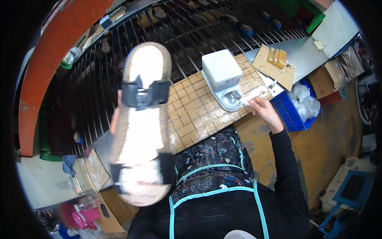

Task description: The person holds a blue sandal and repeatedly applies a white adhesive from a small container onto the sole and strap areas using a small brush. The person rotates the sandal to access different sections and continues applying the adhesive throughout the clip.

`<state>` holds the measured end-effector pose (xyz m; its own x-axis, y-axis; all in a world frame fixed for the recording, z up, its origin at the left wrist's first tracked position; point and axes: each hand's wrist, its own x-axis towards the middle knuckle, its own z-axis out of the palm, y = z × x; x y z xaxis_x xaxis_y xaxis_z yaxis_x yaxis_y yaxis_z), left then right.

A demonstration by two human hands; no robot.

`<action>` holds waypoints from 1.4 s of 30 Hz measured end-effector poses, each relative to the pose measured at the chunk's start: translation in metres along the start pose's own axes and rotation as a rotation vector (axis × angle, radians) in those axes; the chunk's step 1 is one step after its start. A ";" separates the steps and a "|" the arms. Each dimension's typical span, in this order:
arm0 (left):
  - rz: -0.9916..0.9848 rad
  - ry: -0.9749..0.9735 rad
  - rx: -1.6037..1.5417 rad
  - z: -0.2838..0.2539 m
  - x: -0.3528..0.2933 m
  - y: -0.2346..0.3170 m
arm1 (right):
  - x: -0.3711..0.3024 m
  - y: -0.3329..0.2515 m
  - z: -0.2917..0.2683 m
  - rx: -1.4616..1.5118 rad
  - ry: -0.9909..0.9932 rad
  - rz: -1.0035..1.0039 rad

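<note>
At a cardboard-lined tabletop [199, 115] beside a wire rack, a light, stiff shoe sole [143, 123] is held up at nine o'clock, best gripped by its edges; the left hand [115, 119] is mostly hidden behind it, while a brush at the white glue pot [223, 77] is pinched by the right hand [264, 113].

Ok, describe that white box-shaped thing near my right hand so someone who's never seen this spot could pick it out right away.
Start at the cardboard-covered worktop in front of the curved metal rack. Near its far right end stands a white boxy device on a rounded base. The right hand reaches its base, and it is the only white block standing on that brown gridded surface.
</note>
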<state>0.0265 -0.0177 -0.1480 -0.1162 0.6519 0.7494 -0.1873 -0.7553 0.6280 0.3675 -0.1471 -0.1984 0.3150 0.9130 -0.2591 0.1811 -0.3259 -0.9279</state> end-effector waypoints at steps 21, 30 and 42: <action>0.379 -0.197 0.570 0.031 -0.020 -0.017 | -0.037 -0.120 0.116 0.062 0.363 -0.762; 0.378 -0.232 0.607 0.017 -0.023 -0.008 | -0.009 -0.131 0.128 -0.107 0.507 -0.835; 0.410 -0.222 0.605 0.011 -0.018 -0.004 | -0.006 -0.153 0.105 -0.433 0.509 -1.054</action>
<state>0.0402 -0.0272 -0.1621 0.1495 0.3309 0.9318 0.4029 -0.8810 0.2482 0.2398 -0.0774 -0.0834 0.1376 0.6113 0.7793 0.8255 0.3640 -0.4313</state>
